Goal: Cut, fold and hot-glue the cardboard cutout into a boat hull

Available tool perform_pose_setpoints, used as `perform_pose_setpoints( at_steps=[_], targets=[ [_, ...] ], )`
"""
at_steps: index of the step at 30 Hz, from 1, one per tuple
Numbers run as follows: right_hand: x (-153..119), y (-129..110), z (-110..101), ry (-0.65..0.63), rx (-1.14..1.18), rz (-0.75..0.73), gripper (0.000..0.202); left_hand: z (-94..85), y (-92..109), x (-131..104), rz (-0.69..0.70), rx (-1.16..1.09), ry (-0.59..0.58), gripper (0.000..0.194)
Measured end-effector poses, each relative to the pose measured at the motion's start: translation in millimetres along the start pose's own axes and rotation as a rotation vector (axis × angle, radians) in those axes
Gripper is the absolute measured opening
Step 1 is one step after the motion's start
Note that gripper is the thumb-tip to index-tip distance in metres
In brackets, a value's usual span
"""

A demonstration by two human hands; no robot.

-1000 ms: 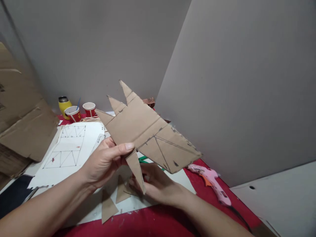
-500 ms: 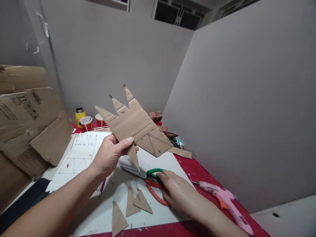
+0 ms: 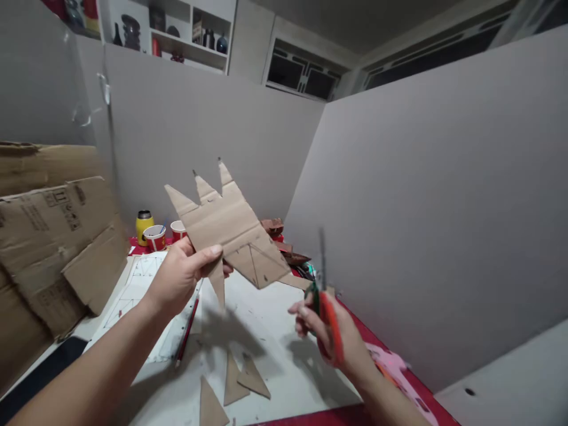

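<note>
A flat cardboard piece with pointed spikes along its upper left edge and pencil lines at its lower right is pinched in my left hand, raised above the white board. One more spike points down below my thumb. My right hand is closed round the handles of scissors, one green and one orange-red. Their blades point up and are blurred, apart from the cardboard. Several cut cardboard triangles lie on the board beneath, near a dark red pencil.
Paper with drawn triangle patterns lies left. Large cardboard sheets lean at far left. Behind stand a yellow bottle and red-white cups. A pink glue gun lies right, beside the grey wall.
My right hand has lifted the scissors off the board and turned them blades-up, moving right. The cardboard piece has shifted slightly left in my left hand. The view has tilted up.
</note>
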State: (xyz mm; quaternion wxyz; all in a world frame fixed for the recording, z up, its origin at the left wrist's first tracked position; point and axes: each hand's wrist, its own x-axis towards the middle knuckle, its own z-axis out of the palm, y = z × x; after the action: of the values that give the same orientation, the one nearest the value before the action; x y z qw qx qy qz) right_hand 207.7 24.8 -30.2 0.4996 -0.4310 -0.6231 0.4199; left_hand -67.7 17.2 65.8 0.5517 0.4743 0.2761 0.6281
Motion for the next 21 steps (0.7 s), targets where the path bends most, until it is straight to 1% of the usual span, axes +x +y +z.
perform_pose_setpoints(
  at_steps=[3,4,5,8,11,12,14,16,17,18,19,21],
  targets=[
    [5.2,-24.5,18.4,0.053,0.370,-0.039,0.051,3.1,-8.9,-5.5,-0.092,0.120,-0.137,0.022],
    [5.9,-29.9,25.1,0.050,0.436,-0.038,0.055,4.4,-11.7,-7.2,-0.115,0.158,-0.169,0.021],
    [5.9,-33.2,31.5,0.042,0.462,-0.022,0.053,5.8,-13.9,-8.5,-0.133,0.190,-0.192,0.020],
    [2.4,-31.8,45.8,0.000,0.444,-0.036,0.042,9.1,-16.8,-10.2,-0.162,0.220,-0.231,0.019],
    [0.3,-23.3,48.0,0.028,0.426,-0.070,0.038,8.8,-17.0,-9.0,-0.164,0.134,-0.299,0.033],
    [1.1,-21.0,46.0,0.069,0.414,-0.096,0.037,7.9,-17.8,-8.3,-0.171,0.098,-0.324,0.040],
    [4.8,-18.6,39.6,0.192,0.347,-0.176,0.033,5.9,-21.6,-6.5,-0.205,0.058,-0.365,0.056],
    [9.5,-19.3,32.3,0.330,0.249,-0.267,0.029,5.7,-29.0,-5.5,-0.252,0.121,-0.411,0.065],
    [11.4,-20.6,29.2,0.379,0.206,-0.299,0.028,7.1,-33.7,-5.8,-0.277,0.179,-0.435,0.063],
    [12.7,-22.3,26.9,0.406,0.175,-0.323,0.026,9.5,-38.8,-6.7,-0.290,0.235,-0.430,0.056],
    [13.1,-24.0,25.5,0.414,0.158,-0.343,0.025,12.8,-44.1,-8.3,-0.303,0.282,-0.410,0.049],
    [11.4,-26.6,25.5,0.394,0.148,-0.374,0.023,21.5,-54.0,-13.2,-0.299,0.347,-0.321,0.033]
  ],
)
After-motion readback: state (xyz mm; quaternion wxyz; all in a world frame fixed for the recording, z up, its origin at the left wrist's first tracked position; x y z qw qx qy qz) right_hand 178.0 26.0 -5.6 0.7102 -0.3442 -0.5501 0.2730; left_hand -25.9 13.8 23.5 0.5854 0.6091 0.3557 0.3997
